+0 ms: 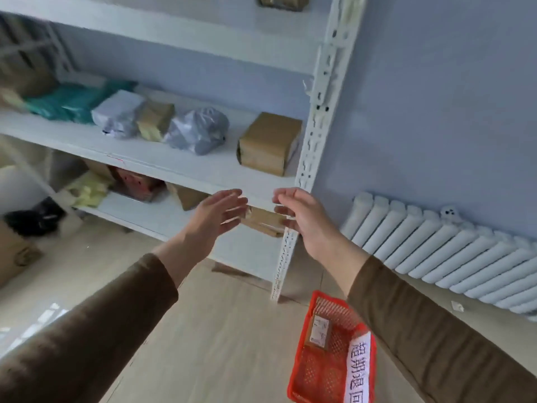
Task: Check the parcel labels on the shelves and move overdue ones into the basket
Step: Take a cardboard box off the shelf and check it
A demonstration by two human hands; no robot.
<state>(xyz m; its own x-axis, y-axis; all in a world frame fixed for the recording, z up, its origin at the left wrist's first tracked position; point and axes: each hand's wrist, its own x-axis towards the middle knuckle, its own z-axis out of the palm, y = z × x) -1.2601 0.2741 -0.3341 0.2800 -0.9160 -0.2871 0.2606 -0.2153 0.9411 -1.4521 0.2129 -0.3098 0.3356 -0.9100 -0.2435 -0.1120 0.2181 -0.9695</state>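
Observation:
Both my hands are raised in front of the white shelving unit (180,167), holding nothing. My left hand (216,218) has straight fingers. My right hand (299,216) has loosely curled fingers. A brown cardboard parcel (268,142) sits on the middle shelf just above them. Further left on that shelf lie a grey plastic bag (197,130), a small brown box (155,119), a white bag (119,113) and green bags (72,101). Behind my hands a brown parcel (263,221) lies on the lower shelf. The red basket (319,370) stands on the floor at the lower right with one small parcel (318,331) inside.
A white radiator (453,251) runs along the right wall. The shelf's perforated upright (312,135) stands between my hands and the wall. Cardboard boxes (14,254) and a black bag (35,216) sit on the floor at the left. Light wooden floor (218,330) lies below.

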